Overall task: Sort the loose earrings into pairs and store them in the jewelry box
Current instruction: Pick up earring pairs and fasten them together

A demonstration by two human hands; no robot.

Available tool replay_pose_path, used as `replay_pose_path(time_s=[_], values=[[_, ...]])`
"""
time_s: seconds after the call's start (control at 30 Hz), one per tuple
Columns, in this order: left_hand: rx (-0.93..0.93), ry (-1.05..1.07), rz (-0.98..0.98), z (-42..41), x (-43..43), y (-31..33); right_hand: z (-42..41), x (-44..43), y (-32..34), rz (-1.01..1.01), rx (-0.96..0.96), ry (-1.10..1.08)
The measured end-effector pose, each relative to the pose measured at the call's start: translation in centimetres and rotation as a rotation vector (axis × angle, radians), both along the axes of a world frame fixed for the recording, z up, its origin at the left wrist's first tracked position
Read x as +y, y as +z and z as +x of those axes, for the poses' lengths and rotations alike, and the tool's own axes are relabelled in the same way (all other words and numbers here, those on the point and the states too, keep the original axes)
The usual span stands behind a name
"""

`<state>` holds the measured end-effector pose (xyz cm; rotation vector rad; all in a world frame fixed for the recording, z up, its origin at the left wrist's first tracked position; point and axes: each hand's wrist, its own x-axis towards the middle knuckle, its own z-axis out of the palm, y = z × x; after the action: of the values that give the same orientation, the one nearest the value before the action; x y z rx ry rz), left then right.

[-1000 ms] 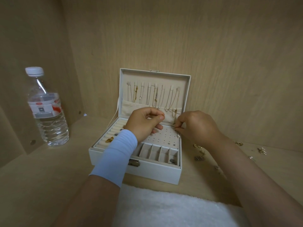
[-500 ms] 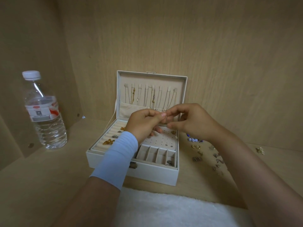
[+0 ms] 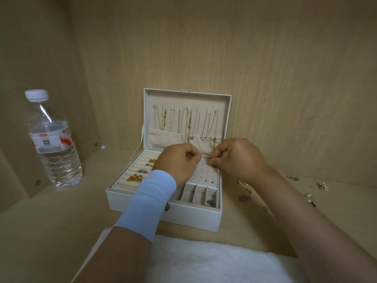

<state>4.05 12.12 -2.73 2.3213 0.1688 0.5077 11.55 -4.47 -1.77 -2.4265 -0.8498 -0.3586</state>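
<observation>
both hands over the open jewelry box, above its holed pad. right hand pinches a tiny earring. left hand curled, can't tell if holding. loose earrings lie right of the box.

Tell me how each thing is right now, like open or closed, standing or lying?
jewelry box: open, lid standing upright.
necklaces: hanging inside the lid.
water bottle: upright, cap on.
earring: pinched by the right hand over the holed panel.
left hand: fingers curled over the box; what it holds is hidden.
loose earrings: scattered on the shelf, right of the box.
</observation>
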Motion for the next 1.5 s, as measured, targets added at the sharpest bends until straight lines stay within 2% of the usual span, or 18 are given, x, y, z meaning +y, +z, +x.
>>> replay_pose_path(time_s=[0.1, 0.37, 0.57, 0.7, 0.83, 1.0, 1.13, 1.23, 1.33, 1.5], values=[[0.066, -0.018, 0.141, 0.3, 0.2, -0.6, 0.1, 0.1, -0.5, -0.022, -0.043, -0.018], [0.036, -0.043, 0.225, 0.5, 0.4, -0.7, 0.1, 0.4, -1.0, -0.047, -0.199, 0.05], [0.02, -0.046, 0.234, 0.5, 0.3, -0.7, 0.0, 0.4, -0.8, -0.1, -0.219, 0.063], [0.019, -0.062, 0.259, 0.4, 0.3, -0.8, 0.2, 0.2, -0.5, -0.161, -0.088, 0.1], [0.02, -0.115, 0.291, 0.4, 0.3, -0.9, 0.6, -0.3, 0.1, 0.024, 0.133, 0.073], [0.031, -0.136, 0.365, 0.5, 0.3, -1.0, 0.7, -0.9, 0.3, -0.045, 0.197, 0.068], [0.045, -0.14, 0.36, 0.4, 0.3, -0.9, 0.9, -1.8, 0.9, 0.081, 0.283, 0.056], [0.081, -0.147, 0.368, 0.2, 0.3, -0.6, 1.9, -3.9, 1.4, 0.125, 0.261, -0.025], [0.084, -0.134, 0.363, -0.1, -0.2, 0.2, 2.6, -6.0, 1.3, 0.005, 0.292, -0.059], [-0.024, -0.193, 0.398, 0.9, -4.3, 1.7, 2.8, -7.7, 0.4, -0.221, 0.357, -0.087]])
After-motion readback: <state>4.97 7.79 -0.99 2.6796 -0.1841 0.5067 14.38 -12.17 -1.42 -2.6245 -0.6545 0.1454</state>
